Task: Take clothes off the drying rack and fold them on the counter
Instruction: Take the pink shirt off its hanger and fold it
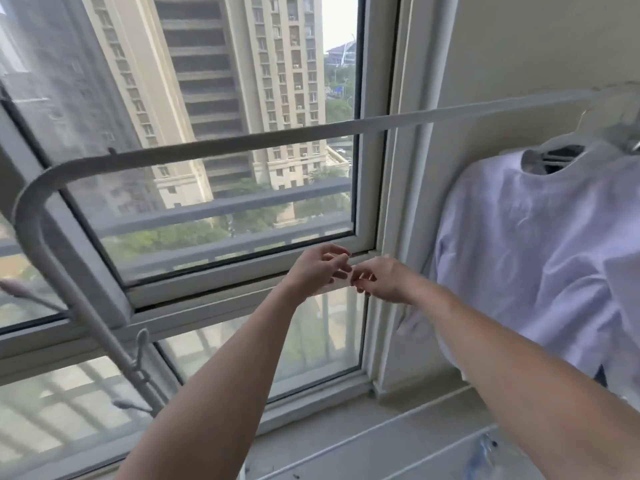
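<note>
Early stage: a pale lilac shirt (540, 251) hangs on its hanger (568, 147) from the drying rack rail (242, 142). Below the rail, left hand (317, 270) and right hand (379, 280) meet, fingers loosely curled, holding nothing; no folding visible.

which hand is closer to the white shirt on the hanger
Right. The right hand is in front of the window frame, just left of the white shirt and apart from it. The left hand sits further left, fingertips almost meeting the right hand's.
</note>
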